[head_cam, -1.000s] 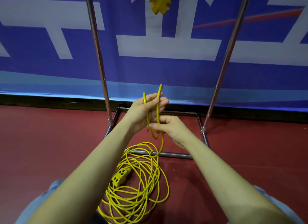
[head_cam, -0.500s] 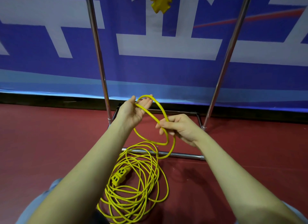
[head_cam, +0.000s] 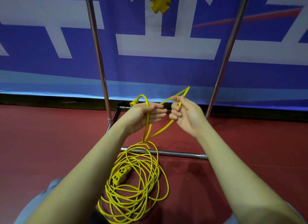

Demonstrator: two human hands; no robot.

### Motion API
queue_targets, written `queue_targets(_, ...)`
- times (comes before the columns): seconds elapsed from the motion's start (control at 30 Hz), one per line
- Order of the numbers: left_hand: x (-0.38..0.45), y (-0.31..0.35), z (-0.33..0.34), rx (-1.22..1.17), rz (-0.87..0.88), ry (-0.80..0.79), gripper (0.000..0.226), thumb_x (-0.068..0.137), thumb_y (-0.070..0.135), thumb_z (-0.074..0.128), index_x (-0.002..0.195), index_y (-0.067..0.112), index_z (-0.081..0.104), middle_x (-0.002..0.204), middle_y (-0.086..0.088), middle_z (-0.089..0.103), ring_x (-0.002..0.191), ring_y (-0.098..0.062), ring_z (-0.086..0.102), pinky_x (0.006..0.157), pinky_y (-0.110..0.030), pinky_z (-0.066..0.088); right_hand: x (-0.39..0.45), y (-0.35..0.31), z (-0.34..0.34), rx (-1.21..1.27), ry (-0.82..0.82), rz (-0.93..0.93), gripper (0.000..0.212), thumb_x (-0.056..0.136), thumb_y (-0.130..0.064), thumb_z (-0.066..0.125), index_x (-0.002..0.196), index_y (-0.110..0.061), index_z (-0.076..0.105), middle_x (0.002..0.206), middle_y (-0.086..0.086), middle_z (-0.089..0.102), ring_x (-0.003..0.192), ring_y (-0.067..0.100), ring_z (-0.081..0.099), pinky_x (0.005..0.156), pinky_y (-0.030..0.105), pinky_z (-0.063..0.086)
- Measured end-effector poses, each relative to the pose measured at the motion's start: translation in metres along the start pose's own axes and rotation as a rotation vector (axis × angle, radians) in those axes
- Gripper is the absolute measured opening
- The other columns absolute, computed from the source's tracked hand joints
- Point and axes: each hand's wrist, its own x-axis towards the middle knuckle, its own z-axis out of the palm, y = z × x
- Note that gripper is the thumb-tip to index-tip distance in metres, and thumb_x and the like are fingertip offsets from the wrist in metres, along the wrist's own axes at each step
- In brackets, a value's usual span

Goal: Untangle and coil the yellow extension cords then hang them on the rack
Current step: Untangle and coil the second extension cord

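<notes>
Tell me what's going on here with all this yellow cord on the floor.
A person is coiling a yellow extension cord. The left hand grips a loop near the plug end, and the right hand pinches the next stretch. Most of the cord lies in a loose pile on the red floor by the rack, where another cord already hangs.

one head-worn view looks forward and down, close over both forearms, toward the floor point(head_cam: 50, 140).
</notes>
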Motion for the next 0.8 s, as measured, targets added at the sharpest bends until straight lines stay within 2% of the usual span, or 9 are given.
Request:
queue_targets(0.07,-0.002,-0.004,0.003,0.068,0.000,-0.036,0.027,0.100,0.009,0.036,0.102,0.004,0.062,0.097,-0.009,0.073,0.091,-0.019,0.070,0.092,-0.032,0.050,0.005,-0.006,0.001,0.207,0.021,-0.018,0.033,0.103,-0.024,0.028,0.087,-0.006,0.051,0.050,-0.003,0.039,0.039,0.007,0.029,0.042,0.018,0.031)
queue_targets(0.13,-0.002,-0.010,0.008,0.134,-0.011,-0.060,0.026,0.099,0.007,0.037,0.101,0.004,0.063,0.094,-0.007,0.073,0.089,-0.015,0.070,0.089,-0.028,0.051,0.009,-0.009,-0.001,0.352,0.068,-0.041,0.034,0.103,-0.024,0.028,0.083,-0.007,0.051,0.050,-0.003,0.039,0.039,0.008,0.029,0.046,0.020,0.030)
queue_targets(0.23,-0.002,-0.018,0.015,0.208,-0.036,-0.136,0.026,0.100,0.006,0.036,0.099,0.003,0.062,0.082,-0.004,0.074,0.082,-0.012,0.070,0.082,-0.019,0.052,0.015,-0.011,-0.005,0.466,0.126,-0.061,0.035,0.103,-0.023,0.027,0.081,-0.007,0.050,0.051,-0.002,0.040,0.039,0.009,0.030,0.054,0.022,0.026)
queue_targets(0.3,-0.001,-0.019,0.017,0.255,-0.021,-0.178,0.024,0.100,0.009,0.038,0.095,0.004,0.061,0.073,-0.001,0.070,0.073,-0.013,0.067,0.077,-0.021,0.052,0.018,-0.012,-0.008,0.451,0.147,-0.065,0.036,0.104,-0.022,0.027,0.084,-0.007,0.052,0.058,0.000,0.046,0.045,0.010,0.037,0.057,0.022,0.030)
queue_targets(0.43,0.005,-0.017,0.019,0.159,0.058,-0.128,0.024,0.100,0.008,0.037,0.089,0.005,0.058,0.063,0.002,0.060,0.057,-0.009,0.057,0.068,-0.022,0.050,0.019,-0.013,-0.019,0.087,0.242,-0.010,0.038,0.104,-0.029,0.027,0.095,-0.007,0.056,0.084,0.006,0.063,0.070,0.013,0.054,0.062,0.021,0.040)
queue_targets(0.5,0.008,-0.012,0.018,0.038,0.101,-0.070,0.024,0.100,0.009,0.035,0.090,0.006,0.056,0.062,0.003,0.059,0.053,-0.008,0.056,0.065,-0.022,0.052,0.016,-0.008,-0.022,-0.136,0.285,0.021,0.034,0.103,-0.025,0.030,0.090,-0.007,0.056,0.079,0.006,0.063,0.066,0.013,0.052,0.055,0.019,0.038)
queue_targets(0.57,0.010,-0.006,0.017,-0.115,0.145,-0.022,0.023,0.101,0.009,0.035,0.092,0.005,0.056,0.063,0.002,0.061,0.054,-0.008,0.059,0.064,-0.024,0.055,0.011,0.000,-0.024,-0.371,0.275,0.020,0.026,0.100,-0.012,0.037,0.082,-0.009,0.057,0.071,0.004,0.061,0.060,0.011,0.049,0.052,0.018,0.033)
queue_targets(0.67,0.011,0.005,0.015,-0.313,0.226,0.026,0.021,0.100,0.005,0.035,0.095,0.004,0.055,0.067,-0.001,0.065,0.061,-0.012,0.066,0.074,-0.032,0.056,0.004,0.014,-0.025,-0.688,0.073,0.030,0.025,0.095,-0.002,0.043,0.082,-0.014,0.061,0.076,0.000,0.063,0.065,0.008,0.053,0.056,0.017,0.034)
queue_targets(0.8,0.008,0.014,0.013,-0.418,0.291,0.088,0.019,0.100,0.003,0.035,0.095,0.002,0.053,0.066,-0.004,0.067,0.064,-0.016,0.070,0.072,-0.033,0.060,-0.003,0.032,-0.022,-0.783,-0.269,0.093,0.014,0.094,-0.010,0.051,0.094,-0.011,0.065,0.090,0.003,0.066,0.088,0.011,0.058,0.080,0.018,0.040)
